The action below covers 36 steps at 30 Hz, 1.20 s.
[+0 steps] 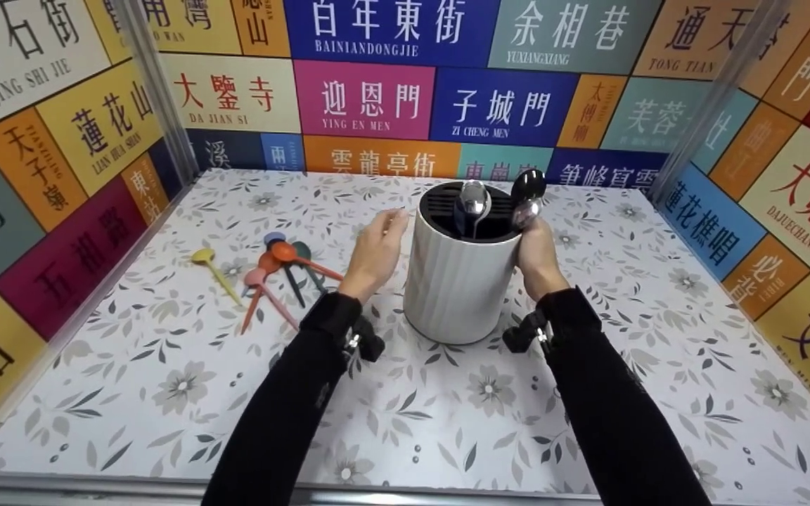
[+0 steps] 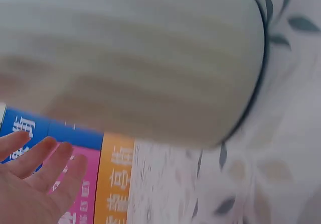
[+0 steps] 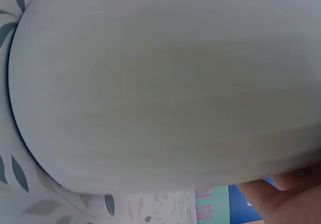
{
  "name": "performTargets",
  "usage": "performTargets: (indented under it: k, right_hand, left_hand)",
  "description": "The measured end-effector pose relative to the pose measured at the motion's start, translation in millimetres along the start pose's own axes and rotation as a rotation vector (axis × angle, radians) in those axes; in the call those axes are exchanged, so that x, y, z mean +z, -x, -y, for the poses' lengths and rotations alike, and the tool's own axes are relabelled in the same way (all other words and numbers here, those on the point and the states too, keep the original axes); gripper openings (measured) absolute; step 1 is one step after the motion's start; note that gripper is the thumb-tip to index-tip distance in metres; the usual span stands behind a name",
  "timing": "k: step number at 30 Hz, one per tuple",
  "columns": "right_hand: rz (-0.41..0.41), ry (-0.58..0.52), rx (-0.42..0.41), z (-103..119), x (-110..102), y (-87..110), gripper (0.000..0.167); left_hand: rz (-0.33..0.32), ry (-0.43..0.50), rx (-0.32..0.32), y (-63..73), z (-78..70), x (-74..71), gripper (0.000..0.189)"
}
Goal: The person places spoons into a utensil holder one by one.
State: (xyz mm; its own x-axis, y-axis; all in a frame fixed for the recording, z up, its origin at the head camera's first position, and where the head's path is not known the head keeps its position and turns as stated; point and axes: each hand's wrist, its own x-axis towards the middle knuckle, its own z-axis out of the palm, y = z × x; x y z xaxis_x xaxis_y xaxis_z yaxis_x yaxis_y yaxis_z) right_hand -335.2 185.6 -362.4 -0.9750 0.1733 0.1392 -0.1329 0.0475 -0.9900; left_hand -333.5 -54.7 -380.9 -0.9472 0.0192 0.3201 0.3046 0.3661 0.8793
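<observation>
A pale ribbed utensil holder (image 1: 465,284) with a black slotted top stands upright on the table. In its slots are a shiny spoon (image 1: 474,197) near the middle and, at the right rim, a black spoon (image 1: 529,184) with a silver spoon (image 1: 526,211) before it. My right hand (image 1: 540,256) rests against the holder's right side, just below these spoons; its fingers are partly hidden. On the other side, my left hand (image 1: 378,246) is beside the wall, holding nothing. The left wrist view shows its fingers (image 2: 62,171) spread and apart from the holder.
Left of my left hand lies a loose cluster of small spoons, among them an orange spoon (image 1: 284,251), a pink spoon (image 1: 256,278) and dark ones. A yellow spoon (image 1: 203,257) lies farther left. Sign-printed panels (image 1: 377,98) enclose the flower-patterned table (image 1: 412,422).
</observation>
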Motion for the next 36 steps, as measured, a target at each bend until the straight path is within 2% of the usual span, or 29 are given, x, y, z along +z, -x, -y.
performTargets:
  k: [3,6,8,10,13,16,19,22,25,30,36]
  right_hand:
    - [0.039,0.030,0.062,2.1,-3.8,0.6,0.027]
    - [0.067,0.058,0.114,4.3,-6.6,0.9,0.035]
    - [0.084,0.071,0.129,6.0,-7.8,0.6,0.042]
    - [0.099,0.086,0.134,6.9,-7.8,0.5,0.049]
    - [0.112,0.106,0.136,7.8,-8.8,0.1,0.057]
    - [0.118,0.106,0.141,7.9,-9.8,-0.2,0.060]
    - [0.128,0.095,0.147,7.6,-10.0,-0.3,0.061]
    - [0.137,0.087,0.152,6.5,-9.2,-0.8,0.061]
    - [0.137,0.078,0.157,6.2,-9.0,-0.9,0.061]
    - [0.134,0.077,0.165,6.1,-9.3,-0.6,0.061]
    - [0.140,0.087,0.149,5.6,-9.5,-0.2,0.062]
  left_hand:
    - [-0.004,-0.134,0.009,-3.0,7.8,-21.7,0.043]
    - [-0.016,-0.318,0.042,-4.7,13.1,-46.1,0.041]
    - [-0.031,-0.427,0.064,-4.9,15.1,-62.1,0.038]
    - [-0.048,-0.516,0.059,-4.1,18.2,-77.6,0.035]
    - [-0.054,-0.588,-0.018,-3.8,24.5,-98.2,0.032]
    - [-0.050,-0.606,-0.150,-3.7,33.6,-115.7,0.030]
    - [-0.047,-0.646,-0.277,-1.7,44.8,-129.7,0.037]
    - [-0.027,-0.729,-0.374,2.7,55.1,-139.4,0.043]
    - [-0.006,-0.793,-0.447,6.8,62.8,-143.9,0.040]
    - [0.028,-0.807,-0.552,12.8,74.1,-145.8,0.035]
    - [0.053,-0.794,-0.598,19.5,87.4,-140.2,0.039]
